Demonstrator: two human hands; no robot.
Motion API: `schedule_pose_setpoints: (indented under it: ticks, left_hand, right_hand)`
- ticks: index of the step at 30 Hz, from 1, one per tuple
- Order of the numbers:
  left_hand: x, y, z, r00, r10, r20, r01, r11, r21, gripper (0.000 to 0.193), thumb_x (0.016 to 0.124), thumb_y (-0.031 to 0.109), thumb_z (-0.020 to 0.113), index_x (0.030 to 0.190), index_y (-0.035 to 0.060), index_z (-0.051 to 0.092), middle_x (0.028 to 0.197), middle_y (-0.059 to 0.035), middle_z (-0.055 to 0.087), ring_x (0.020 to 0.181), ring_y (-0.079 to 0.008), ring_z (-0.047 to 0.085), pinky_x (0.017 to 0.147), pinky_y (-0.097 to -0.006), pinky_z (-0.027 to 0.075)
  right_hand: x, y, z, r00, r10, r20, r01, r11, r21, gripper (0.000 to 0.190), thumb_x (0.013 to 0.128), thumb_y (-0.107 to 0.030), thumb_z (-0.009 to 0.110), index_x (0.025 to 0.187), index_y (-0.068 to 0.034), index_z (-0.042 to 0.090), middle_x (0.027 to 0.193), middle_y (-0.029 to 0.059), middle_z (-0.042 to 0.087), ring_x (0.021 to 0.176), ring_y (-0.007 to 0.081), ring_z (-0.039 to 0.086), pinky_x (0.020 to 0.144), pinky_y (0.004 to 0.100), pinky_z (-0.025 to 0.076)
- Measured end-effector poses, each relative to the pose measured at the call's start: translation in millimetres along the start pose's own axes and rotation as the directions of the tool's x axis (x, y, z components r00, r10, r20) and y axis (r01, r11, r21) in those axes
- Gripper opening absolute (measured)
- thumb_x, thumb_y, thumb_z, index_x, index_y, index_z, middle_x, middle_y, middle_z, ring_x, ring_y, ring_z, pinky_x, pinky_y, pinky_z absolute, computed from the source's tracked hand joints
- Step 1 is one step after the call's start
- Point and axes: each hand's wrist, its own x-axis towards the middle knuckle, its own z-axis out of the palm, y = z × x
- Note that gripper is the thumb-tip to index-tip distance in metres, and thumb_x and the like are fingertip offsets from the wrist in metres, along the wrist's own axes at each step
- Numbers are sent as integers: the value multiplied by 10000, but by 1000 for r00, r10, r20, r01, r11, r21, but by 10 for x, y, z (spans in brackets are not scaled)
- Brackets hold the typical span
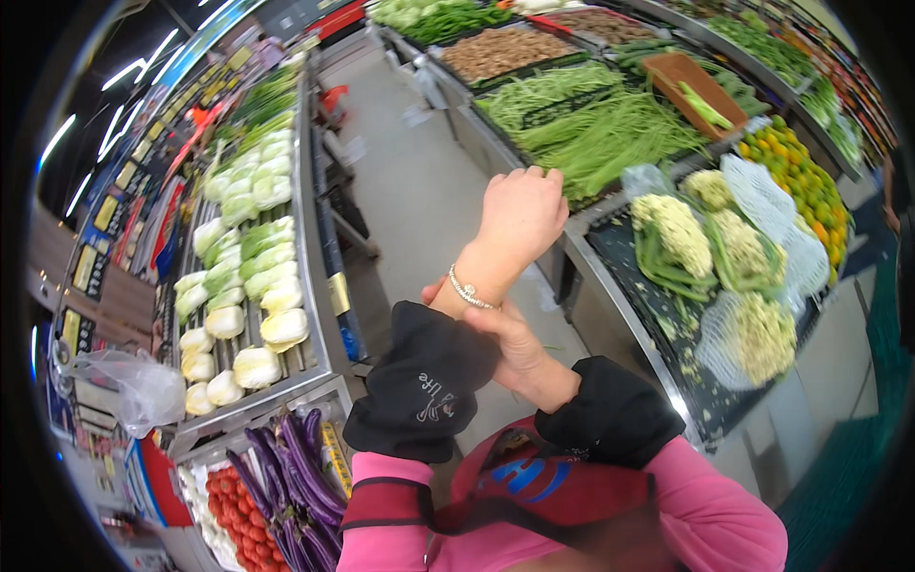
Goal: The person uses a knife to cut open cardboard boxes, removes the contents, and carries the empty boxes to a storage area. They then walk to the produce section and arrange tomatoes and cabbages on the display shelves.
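Observation:
My left hand [525, 211] is raised above the aisle with its fingers curled under; nothing shows in it, and its palm is hidden. Around that wrist sits a silver beaded bracelet [467, 289]. My right hand [518, 347] is wrapped around the left wrist just below the bracelet, at the edge of the black sleeve cover [429, 382]. Its thumb lies on top, and fingertips show on the far side. A second black sleeve cover [607, 411] is on my right forearm. Below my hands, a dark red apron [529, 479] covers a pink top.
At left, a metal rack [325, 343] bears Chinese cabbages [282, 286], with purple eggplants [300, 472] and tomatoes [236, 518] nearer me. To the right are cauliflowers [672, 232], green beans [607, 143], a brown basket [693, 93] and small green-orange citrus fruits [797, 186]. Grey aisle floor [407, 171] runs between.

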Motion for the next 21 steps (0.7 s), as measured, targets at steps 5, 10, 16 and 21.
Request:
schedule_pose_setpoints:
  ticks: [5,10,16,21]
  left_hand:
    - [203,-674,75,991,-112,-67,115,992,49,179,788,211,594,801,37,557,771,-112,591,767,-308,600,663,-430,475]
    - [55,-1450,276,944,-330,21,328,942,65,170,786,206,597,801,39,572,761,-114,591,745,-308,602,640,-427,482]
    - [-338,-2434,518,907,-416,66,395,895,209,155,784,196,600,793,42,581,755,-112,602,730,-283,613,631,-407,479]
    - [-554,-3319,479,903,-429,-17,423,882,207,131,796,178,580,772,49,575,738,-94,608,712,-260,617,642,-381,473]
  right_hand:
    - [779,-156,-207,995,93,-23,-87,980,180,587,815,-320,662,1272,-55,406,1279,115,479,1211,235,454,1020,394,392]
    - [1204,181,-301,957,288,21,-288,946,149,536,860,-299,614,1289,-60,398,1295,124,470,1217,240,454,1029,398,384]
    - [1905,759,-507,873,488,17,-488,869,77,486,857,-251,616,1249,-33,428,1230,125,518,1173,233,490,1020,388,393]
    - [2961,1120,-655,876,483,-3,-464,844,271,451,879,-221,580,1225,23,423,1166,124,552,1108,230,528,994,371,410]
